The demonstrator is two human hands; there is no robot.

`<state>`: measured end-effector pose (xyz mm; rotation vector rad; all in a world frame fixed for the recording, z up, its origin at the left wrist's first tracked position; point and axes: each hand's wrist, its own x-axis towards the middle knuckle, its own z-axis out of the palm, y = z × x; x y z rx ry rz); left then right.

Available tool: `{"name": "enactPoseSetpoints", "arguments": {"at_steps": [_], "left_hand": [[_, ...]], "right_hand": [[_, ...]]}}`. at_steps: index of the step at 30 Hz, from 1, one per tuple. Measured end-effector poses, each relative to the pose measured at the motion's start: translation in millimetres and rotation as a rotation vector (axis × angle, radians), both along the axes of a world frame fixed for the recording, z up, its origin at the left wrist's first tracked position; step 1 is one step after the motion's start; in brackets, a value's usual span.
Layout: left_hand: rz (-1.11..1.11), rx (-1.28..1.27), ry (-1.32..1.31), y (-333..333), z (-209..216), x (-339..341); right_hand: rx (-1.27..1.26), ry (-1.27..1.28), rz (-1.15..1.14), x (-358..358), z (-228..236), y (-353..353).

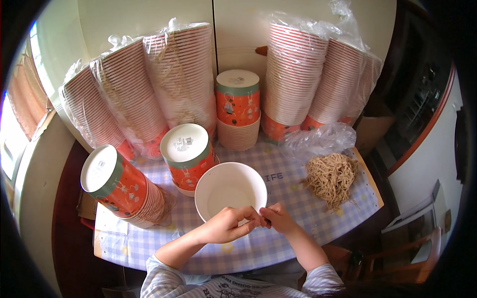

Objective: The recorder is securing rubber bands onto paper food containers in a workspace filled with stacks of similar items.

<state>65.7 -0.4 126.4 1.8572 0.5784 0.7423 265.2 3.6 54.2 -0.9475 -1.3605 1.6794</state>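
A white paper bucket (218, 186) stands upright in front of me with its mouth facing up. My left hand (229, 225) lies across its near rim, thumb and fingers pinched together. Close beside it, at the bucket's near right edge, my right hand (279, 217) is also closed in a pinch, its fingertips almost meeting the left ones. What the fingertips hold is too small to make out. A tangled heap of tan strings (332, 179) lies to the right, apart from both hands.
Upside-down stacks of orange-red buckets stand at the left (119, 186), middle left (186, 159) and back (238, 109). Tall plastic-wrapped bucket stacks (179, 69) line the wall. A crumpled clear bag (323, 139) lies behind the strings on the checked tablecloth (278, 246).
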Motion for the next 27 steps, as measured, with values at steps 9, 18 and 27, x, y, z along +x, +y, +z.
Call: {"name": "enactPoseSetpoints", "arguments": {"at_steps": [9,18,27], "left_hand": [[0.119,-0.138,-0.095,7.3,8.3,-6.6],[0.213,-0.099,-0.074,18.3,4.7,-3.5],[0.237,-0.083,-0.085,20.5,-3.8,6.0]], "right_hand": [[0.654,-0.394,0.081,-12.8,28.0,35.8],[0.807,-0.834,0.387,11.5,132.7,17.8],[1.0,-0.684,0.112,11.5,121.6,21.7]]}}
